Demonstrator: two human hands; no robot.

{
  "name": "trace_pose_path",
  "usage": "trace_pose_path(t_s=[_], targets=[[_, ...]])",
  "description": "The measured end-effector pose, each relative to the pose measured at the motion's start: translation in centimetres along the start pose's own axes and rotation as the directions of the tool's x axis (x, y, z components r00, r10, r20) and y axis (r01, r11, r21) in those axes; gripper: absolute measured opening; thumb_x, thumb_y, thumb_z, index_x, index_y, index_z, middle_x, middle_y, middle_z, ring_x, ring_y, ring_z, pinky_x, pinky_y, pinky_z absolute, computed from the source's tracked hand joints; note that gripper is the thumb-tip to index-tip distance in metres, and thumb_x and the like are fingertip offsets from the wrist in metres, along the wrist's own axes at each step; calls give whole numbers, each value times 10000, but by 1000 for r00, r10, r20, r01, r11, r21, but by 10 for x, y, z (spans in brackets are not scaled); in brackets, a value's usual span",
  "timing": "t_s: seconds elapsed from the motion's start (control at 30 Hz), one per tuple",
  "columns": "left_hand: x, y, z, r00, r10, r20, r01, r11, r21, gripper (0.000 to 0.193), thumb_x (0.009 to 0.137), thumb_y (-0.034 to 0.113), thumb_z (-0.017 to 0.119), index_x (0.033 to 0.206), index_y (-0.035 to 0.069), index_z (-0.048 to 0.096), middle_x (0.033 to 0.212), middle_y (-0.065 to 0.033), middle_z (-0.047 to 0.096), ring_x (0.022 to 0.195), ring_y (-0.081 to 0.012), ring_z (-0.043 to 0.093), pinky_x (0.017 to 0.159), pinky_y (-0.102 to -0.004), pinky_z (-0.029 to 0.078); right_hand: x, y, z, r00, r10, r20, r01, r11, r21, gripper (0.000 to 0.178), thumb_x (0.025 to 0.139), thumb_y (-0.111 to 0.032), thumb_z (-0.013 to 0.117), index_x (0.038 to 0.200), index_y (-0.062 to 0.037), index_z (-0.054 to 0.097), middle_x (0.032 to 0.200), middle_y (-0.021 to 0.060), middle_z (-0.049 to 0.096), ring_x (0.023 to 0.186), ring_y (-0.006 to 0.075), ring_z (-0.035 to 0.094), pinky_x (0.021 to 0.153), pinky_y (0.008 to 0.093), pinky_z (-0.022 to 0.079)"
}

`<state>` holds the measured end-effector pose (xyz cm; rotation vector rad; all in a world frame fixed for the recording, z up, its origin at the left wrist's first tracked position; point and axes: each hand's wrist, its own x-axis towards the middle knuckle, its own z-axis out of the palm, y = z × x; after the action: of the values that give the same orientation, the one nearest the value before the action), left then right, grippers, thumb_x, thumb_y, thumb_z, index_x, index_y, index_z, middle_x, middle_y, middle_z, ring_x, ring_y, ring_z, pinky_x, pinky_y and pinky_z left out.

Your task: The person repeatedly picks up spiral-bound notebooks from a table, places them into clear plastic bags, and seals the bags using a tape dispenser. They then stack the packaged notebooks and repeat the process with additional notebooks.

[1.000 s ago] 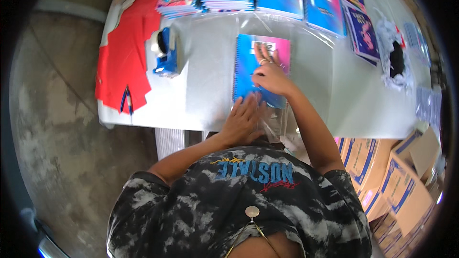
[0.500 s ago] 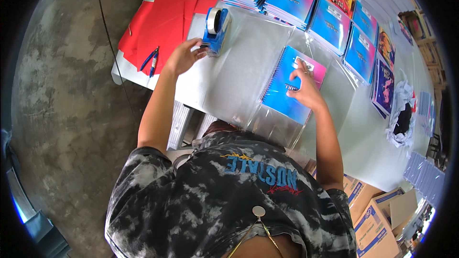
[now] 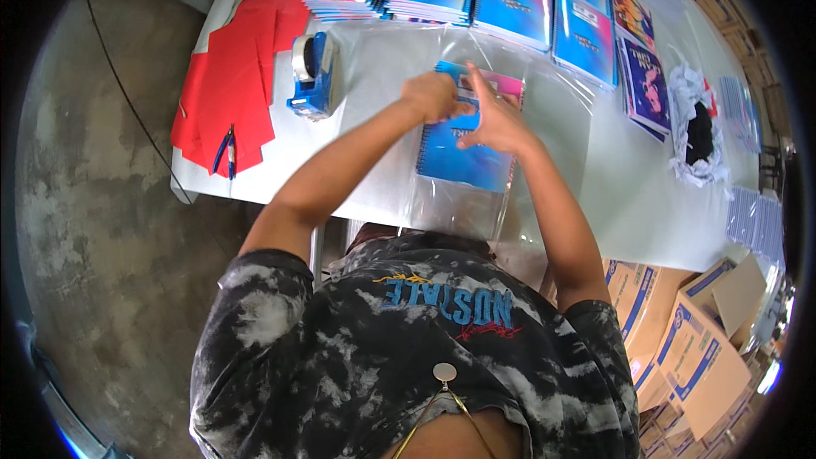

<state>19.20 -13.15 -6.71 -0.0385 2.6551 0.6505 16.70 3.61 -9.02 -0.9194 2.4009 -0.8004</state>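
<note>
A spiral notebook [image 3: 466, 157] with a blue and pink cover lies on clear plastic film [image 3: 455, 211] near the front edge of the table. My left hand [image 3: 432, 99] is over the notebook's upper left part with its fingers curled closed; whatever they hold is hidden or too small to make out. My right hand [image 3: 503, 123] rests over the right side of the cover, thumb and fingers spread apart, holding nothing. To the left stands a blue tape dispenser [image 3: 314, 93] with a roll of tape, apart from both hands.
Red sheets [image 3: 229, 89] lie at the table's left, with blue-handled pliers or snips and a pen [image 3: 229, 157] on them. Stacked notebooks [image 3: 514, 4] line the far side. Crumpled paper rings a dark opening [image 3: 699, 132] at right. Cardboard boxes [image 3: 688, 357] stand below the right edge.
My left hand has left the tape dispenser and moved right onto the notebook, beside my right hand. My right hand stays over the cover. The whole view has shifted.
</note>
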Motion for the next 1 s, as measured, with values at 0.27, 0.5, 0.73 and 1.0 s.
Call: trace_pose_path(t_s=[0.27,0.5,0.73,1.0], targets=[[14,-126,21,994,-31,-108,4,970,-244,707,806,571,553,1161,-40,556,1044,-246,607,1005,-342,577,886,-402,441,-9,55,36,797,126,-590,-260,954,-148,1137,615,-447,776,1429,-46,91,1412,261,266,1370,352,122,1093,467,43],[-43,-6,53,878,-111,-466,-386,412,-826,771,861,490,518,1402,16,240,1367,-195,344,1232,-283,368,1037,-362,270,-47,17,9,789,243,-564,447,404,798,690,782,-276,704,1284,-14,311,1193,161,437,1152,245,414,966,386,345],[-59,5,21,636,-151,-757,-608,506,-612,524,904,271,499,1325,-16,377,1231,-172,505,1065,-219,506,914,-308,393,-44,-44,-15,639,110,-761,529,656,539,519,775,-95,661,1231,-22,424,1123,105,517,1000,174,530,851,307,438],[-68,27,29,375,200,-905,-133,978,161,292,871,179,581,1145,84,612,1275,-52,528,1247,-258,390,1029,-406,256,-19,-39,-14,493,354,-795,276,803,529,449,856,-213,596,1243,-11,490,1206,172,485,1079,241,487,941,348,364]])
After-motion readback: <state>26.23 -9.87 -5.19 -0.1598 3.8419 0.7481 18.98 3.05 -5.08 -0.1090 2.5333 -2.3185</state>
